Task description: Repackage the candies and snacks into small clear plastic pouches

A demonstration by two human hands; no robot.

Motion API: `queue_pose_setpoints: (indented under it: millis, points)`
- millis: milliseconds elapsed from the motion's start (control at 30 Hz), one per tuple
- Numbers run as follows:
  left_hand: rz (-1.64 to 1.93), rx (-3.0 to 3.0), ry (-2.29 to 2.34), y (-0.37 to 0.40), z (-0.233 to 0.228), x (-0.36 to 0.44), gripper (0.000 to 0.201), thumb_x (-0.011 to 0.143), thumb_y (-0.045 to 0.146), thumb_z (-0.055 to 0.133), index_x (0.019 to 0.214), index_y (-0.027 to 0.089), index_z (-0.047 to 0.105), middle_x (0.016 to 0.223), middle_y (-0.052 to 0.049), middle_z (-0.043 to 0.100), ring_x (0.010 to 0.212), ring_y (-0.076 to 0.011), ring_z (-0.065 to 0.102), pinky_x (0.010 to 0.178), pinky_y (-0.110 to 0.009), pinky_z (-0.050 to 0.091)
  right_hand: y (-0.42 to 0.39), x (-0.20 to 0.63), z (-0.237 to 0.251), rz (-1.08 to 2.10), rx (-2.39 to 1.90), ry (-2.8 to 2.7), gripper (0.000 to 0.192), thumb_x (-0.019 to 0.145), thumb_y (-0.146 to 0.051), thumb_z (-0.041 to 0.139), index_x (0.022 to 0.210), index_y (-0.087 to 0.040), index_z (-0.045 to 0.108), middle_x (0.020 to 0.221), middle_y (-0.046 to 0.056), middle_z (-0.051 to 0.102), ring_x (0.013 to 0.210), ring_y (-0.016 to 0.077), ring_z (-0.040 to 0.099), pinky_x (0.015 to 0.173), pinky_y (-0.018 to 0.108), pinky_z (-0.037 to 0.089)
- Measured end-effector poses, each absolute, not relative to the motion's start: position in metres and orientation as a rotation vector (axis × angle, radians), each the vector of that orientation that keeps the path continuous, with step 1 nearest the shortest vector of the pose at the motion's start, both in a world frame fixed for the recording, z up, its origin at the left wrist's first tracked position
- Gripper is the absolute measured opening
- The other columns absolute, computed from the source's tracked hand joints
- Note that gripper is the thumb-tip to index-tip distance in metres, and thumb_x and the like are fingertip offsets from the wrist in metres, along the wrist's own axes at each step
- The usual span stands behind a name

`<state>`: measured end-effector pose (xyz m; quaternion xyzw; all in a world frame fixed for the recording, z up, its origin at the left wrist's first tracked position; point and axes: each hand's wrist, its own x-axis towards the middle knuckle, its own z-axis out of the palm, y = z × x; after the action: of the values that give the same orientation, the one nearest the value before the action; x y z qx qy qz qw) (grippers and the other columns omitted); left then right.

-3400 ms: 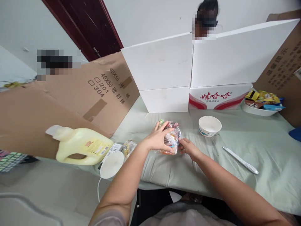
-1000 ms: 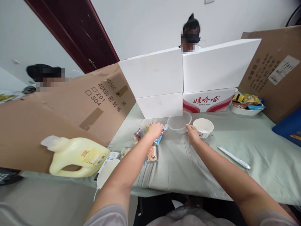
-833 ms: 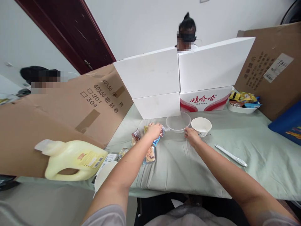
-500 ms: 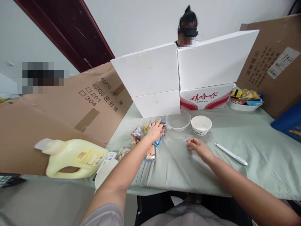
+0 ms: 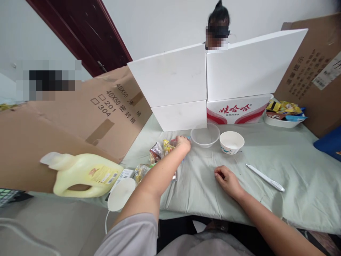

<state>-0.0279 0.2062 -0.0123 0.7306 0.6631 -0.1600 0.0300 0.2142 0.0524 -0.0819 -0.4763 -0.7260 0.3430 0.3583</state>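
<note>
My left hand [image 5: 183,143] reaches across to a loose group of snack packets, with its fingers bent down around a reddish and blue snack packet [image 5: 173,142]; the fingertips are partly hidden. Beside it lie a yellow packet [image 5: 166,145] and a clear-wrapped brown packet [image 5: 156,152]. Another clear-wrapped packet [image 5: 141,172] is nearer to me, and my forearm covers part of the group. My right hand [image 5: 227,180] rests on the cloth with fingers curled in and nothing seen in them. Ahead of it stand a clear plastic bowl [image 5: 205,143] and a white patterned paper bowl [image 5: 231,146].
A white pen-like stick [image 5: 265,177] lies at right. White boxes [image 5: 178,85] form a wall at the back, with a person [image 5: 218,17] behind. A basket of snacks [image 5: 283,123] stands back right. A yellow jug [image 5: 87,176] and a white round object [image 5: 121,195] are at left.
My left hand has gone from lying spread over the packets to bent fingers, a little to the right. My right hand has drawn slightly nearer to me and curled further.
</note>
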Motion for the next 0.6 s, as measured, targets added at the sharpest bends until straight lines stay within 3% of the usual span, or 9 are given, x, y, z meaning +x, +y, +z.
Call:
queue_pose_setpoints:
  millis: [167,300,433,533,600]
  points:
    - [-0.689,2.046,2.192,0.209,-0.002,-0.047,0.045,0.081,0.042,0.067,0.118,0.016,0.063,0.125,-0.016,0.061,0.121,-0.0345,0.052,0.101,-0.060,0.035,0.053,0.217,-0.084,0.888,-1.213,-1.899,0.014,0.087,-0.031,0.047,0.084,-0.023,0.058,0.087,0.005,0.063,0.075,0.0190,0.059,0.071,0.034,0.049]
    - [-0.632,2.031,2.212,0.200,0.007,-0.061,0.044,0.078,0.037,0.067,0.118,0.020,0.063,0.125,-0.017,0.061,0.118,-0.0354,0.055,0.096,-0.055,0.039,0.054,0.218,-0.087,0.876,-1.210,-1.926,0.014,0.088,-0.031,0.047,0.085,-0.023,0.058,0.087,0.004,0.063,0.075,0.0190,0.059,0.071,0.034,0.048]
    - [-0.415,2.146,2.190,0.180,0.024,-0.066,0.053,0.083,0.045,0.061,0.133,0.029,0.052,0.137,-0.012,0.052,0.124,-0.0328,0.049,0.101,-0.048,0.038,0.054,0.218,-0.087,0.869,-1.210,-1.937,0.014,0.087,-0.032,0.048,0.085,-0.023,0.058,0.088,0.005,0.063,0.075,0.0192,0.059,0.070,0.034,0.048]
    - [-0.176,2.254,2.206,0.150,0.045,-0.066,0.056,0.092,0.045,0.048,0.144,0.027,0.037,0.149,-0.009,0.038,0.133,-0.0285,0.039,0.108,-0.042,0.033,0.054,0.218,-0.086,0.872,-1.196,-1.947,0.014,0.086,-0.033,0.049,0.084,-0.023,0.058,0.088,0.005,0.063,0.075,0.0196,0.059,0.070,0.034,0.049]
    - [0.083,2.288,2.224,0.121,0.055,-0.067,0.048,0.094,0.041,0.045,0.138,0.022,0.044,0.140,-0.010,0.047,0.128,-0.0254,0.044,0.106,-0.036,0.036,0.054,0.218,-0.086,0.874,-1.186,-1.955,0.014,0.086,-0.033,0.049,0.084,-0.023,0.059,0.089,0.006,0.063,0.076,0.0201,0.059,0.071,0.035,0.049]
